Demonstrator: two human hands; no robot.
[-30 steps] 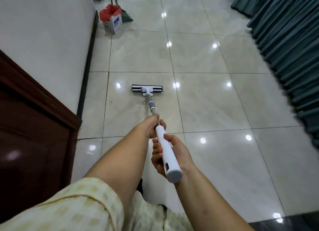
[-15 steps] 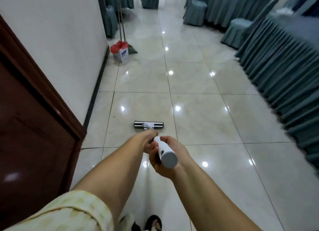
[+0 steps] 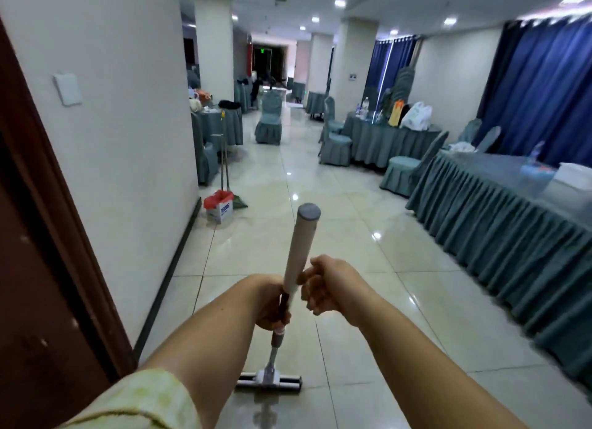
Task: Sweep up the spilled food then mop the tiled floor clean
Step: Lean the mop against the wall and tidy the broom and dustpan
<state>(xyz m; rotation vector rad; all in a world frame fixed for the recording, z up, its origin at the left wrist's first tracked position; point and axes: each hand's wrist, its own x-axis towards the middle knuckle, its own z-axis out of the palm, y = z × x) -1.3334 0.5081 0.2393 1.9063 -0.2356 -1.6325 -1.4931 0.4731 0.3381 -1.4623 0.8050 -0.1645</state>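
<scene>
I hold a white-handled mop [image 3: 299,249] nearly upright in front of me. Its flat head [image 3: 269,382] rests on the glossy beige tiled floor [image 3: 368,230] close to my feet. My left hand [image 3: 272,303] grips the shaft low, at the bottom of the white grip. My right hand [image 3: 323,287] holds the white grip just above and to the right, fingers curled around it. No spilled food is visible on the tiles.
A white wall [image 3: 128,140] and dark wooden door frame [image 3: 48,236] run along the left. A red-lined bin box [image 3: 221,206] with a broom and green dustpan [image 3: 238,201] stands by the wall ahead. Teal-skirted tables [image 3: 499,236] and covered chairs [image 3: 400,172] line the right.
The mop head has been pulled back from about a tile ahead to near my feet, the handle now stands nearly upright, and my view has lifted from the floor to the hall.
</scene>
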